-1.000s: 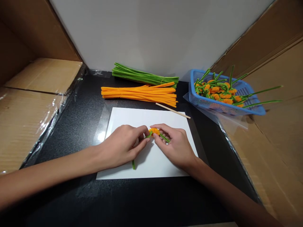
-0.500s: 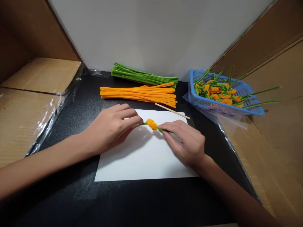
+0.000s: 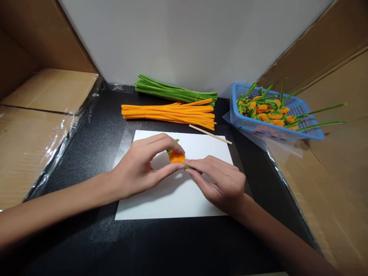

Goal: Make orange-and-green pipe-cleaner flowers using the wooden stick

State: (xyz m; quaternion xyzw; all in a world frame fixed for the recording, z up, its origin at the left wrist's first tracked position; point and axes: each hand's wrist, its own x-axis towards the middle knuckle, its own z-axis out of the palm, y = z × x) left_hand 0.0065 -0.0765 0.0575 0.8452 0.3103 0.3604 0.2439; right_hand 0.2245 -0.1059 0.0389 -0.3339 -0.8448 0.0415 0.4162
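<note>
Above a white sheet of paper (image 3: 172, 203), both hands hold one small orange pipe-cleaner coil (image 3: 176, 157) with green pipe cleaner through it. My left hand (image 3: 146, 161) curves thumb and fingers around the coil from the left, gripping its edges. My right hand (image 3: 220, 180) pinches the green end at the coil's lower right. Another green end pokes up behind my left fingers. The coil's round, ridged face points toward me.
Behind the paper lie a bundle of orange pipe cleaners (image 3: 168, 113) and a bundle of green ones (image 3: 175, 90). A thin wooden stick (image 3: 209, 134) crosses the paper's far edge. At right, a blue basket (image 3: 309, 134) holds several orange-and-green pieces. Cardboard walls (image 3: 330, 76) flank the black table (image 3: 172, 245).
My left hand has shifted from the left green end onto the orange coil. The coil has turned its flat face toward me and moved slightly left and down.
</note>
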